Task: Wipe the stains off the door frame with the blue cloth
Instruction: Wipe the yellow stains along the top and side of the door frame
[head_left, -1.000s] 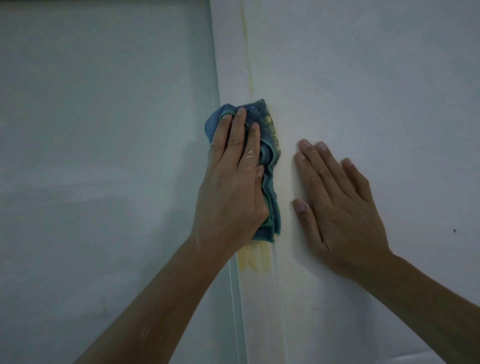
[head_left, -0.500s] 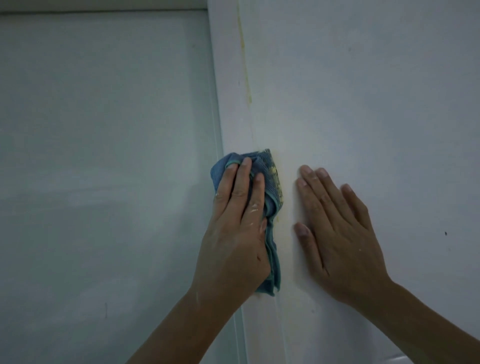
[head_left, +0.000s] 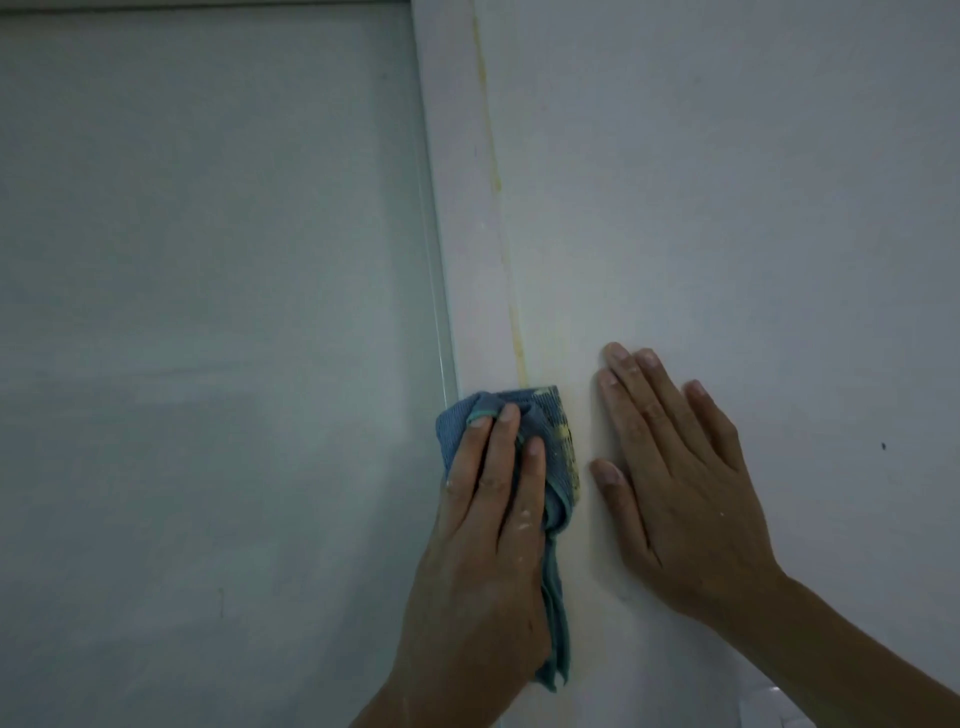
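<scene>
My left hand (head_left: 483, 545) presses a crumpled blue cloth (head_left: 545, 431) flat against the white door frame (head_left: 462, 208). The cloth's right edge is smeared yellow. A thin yellow stain (head_left: 501, 208) runs down the seam between frame and wall, ending just above the cloth. My right hand (head_left: 680, 493) lies flat and open on the white wall, just right of the cloth, holding nothing.
A frosted glass door panel (head_left: 208, 338) fills the left side, its edge meeting the frame. The white wall (head_left: 753, 182) fills the right side and carries a small dark speck (head_left: 883, 446). A white tile corner (head_left: 769, 701) shows at the bottom right.
My left hand and the cloth have slid down the frame, covering the yellow patch that was below them. More of the stain line shows above. The right hand stayed on the wall.
</scene>
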